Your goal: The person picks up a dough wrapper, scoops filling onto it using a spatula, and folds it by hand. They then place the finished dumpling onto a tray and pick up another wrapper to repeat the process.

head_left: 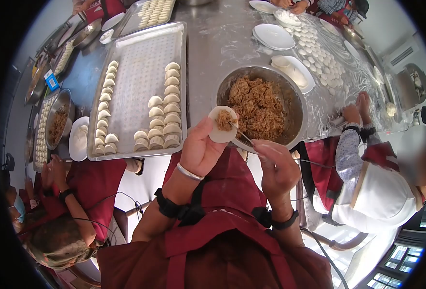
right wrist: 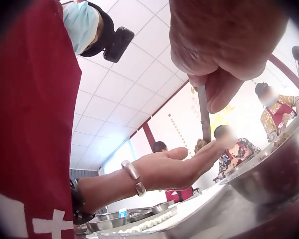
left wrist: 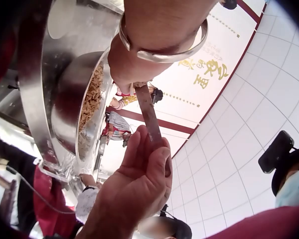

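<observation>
My left hand (head_left: 205,150), palm up, holds a round dumpling wrapper (head_left: 218,135) on its fingers, the thumb along its near-left edge. A lump of brown minced filling (head_left: 225,120) sits in the middle of the wrapper. With thumb and fingers my right hand (head_left: 279,167) pinches a narrow flat metal spatula (left wrist: 148,113), whose tip touches the filling. Just beyond both hands is a steel bowl (head_left: 298,107) heaped with the same mince. In the right wrist view the left hand (right wrist: 162,169) appears side-on below the spatula; the wrapper is mostly hidden there.
Left of the bowl, a metal tray (head_left: 131,91) bears rows of folded dumplings (head_left: 172,106). Behind the bowl, a white plate (head_left: 310,79) carries wrappers, near stacked plates (head_left: 273,37). Floured dough pieces (head_left: 319,62) cover the table's right side. Other people work on both sides.
</observation>
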### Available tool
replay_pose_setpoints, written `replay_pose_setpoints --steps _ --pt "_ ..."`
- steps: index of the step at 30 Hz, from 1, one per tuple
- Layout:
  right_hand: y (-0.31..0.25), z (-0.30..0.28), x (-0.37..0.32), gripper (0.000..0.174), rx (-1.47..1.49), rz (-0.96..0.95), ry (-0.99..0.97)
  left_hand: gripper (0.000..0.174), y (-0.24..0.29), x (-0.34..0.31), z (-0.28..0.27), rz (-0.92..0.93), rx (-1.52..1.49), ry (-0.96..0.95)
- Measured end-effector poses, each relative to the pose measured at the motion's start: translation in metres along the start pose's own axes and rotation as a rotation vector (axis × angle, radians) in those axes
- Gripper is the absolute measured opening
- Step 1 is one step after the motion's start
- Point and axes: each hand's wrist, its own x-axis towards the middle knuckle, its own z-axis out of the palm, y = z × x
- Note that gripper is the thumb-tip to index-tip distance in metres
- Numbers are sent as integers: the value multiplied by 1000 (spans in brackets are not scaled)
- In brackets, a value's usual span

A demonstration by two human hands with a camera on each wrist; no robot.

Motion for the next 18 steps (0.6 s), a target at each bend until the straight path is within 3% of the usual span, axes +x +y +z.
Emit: replay_pose_setpoints --steps 4,10,17,18 --pt "5 5 -5 23 -11 -156 -21 44 1 -2 -3 -10 8 -33" --pt "7 4 1 22 -58 -201 41 42 0 -3 -1 -10 -16 32" --pt "33 -22 6 14 -350 4 119 41 2 -6 2 -18 -2 23" --pt "40 -26 4 12 -397 178 45 41 1 -9 2 -23 -13 13"
